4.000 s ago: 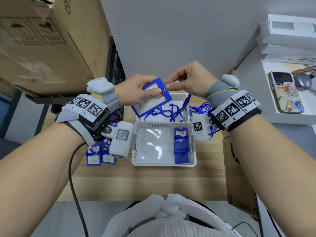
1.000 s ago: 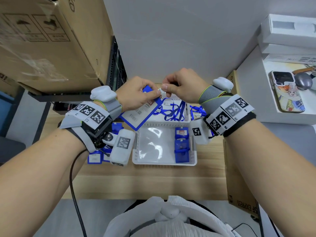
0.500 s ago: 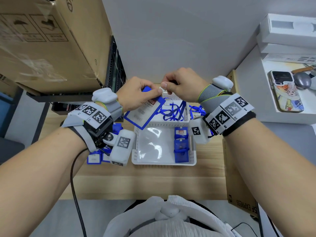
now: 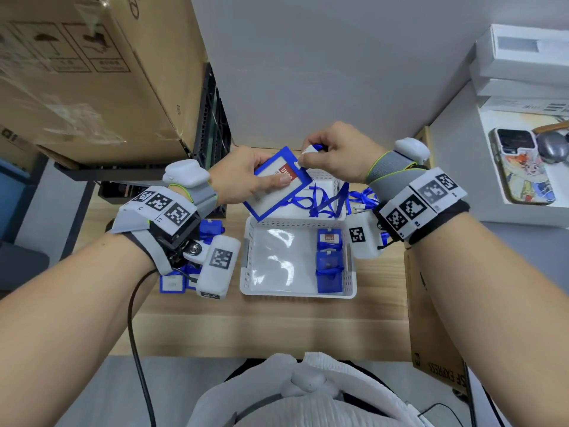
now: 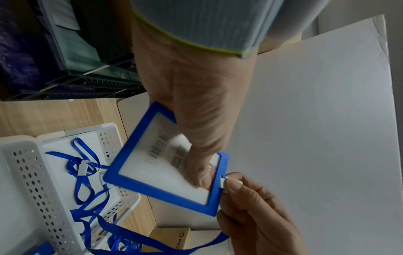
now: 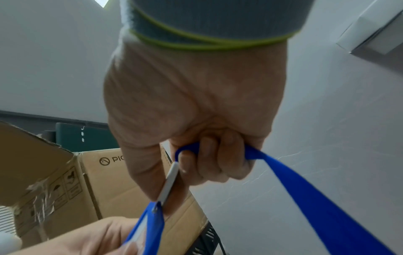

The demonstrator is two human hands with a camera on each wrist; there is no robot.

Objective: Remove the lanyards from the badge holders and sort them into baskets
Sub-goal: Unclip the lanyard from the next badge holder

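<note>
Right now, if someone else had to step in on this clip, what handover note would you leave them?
Left hand: holds the blue-framed badge holder, thumb pressed on its face.
Right hand: pinches the white plastic clip at the holder's slot, with the blue ribbon lanyard running through its grip.
Clip looks still attached to the holder.
Done: near white perforated basket holds a few bare holders; far white basket holds loose lanyards.
Left: free this clip, sort both parts, then the blue badge holders on the wooden table by the left wrist.
</note>
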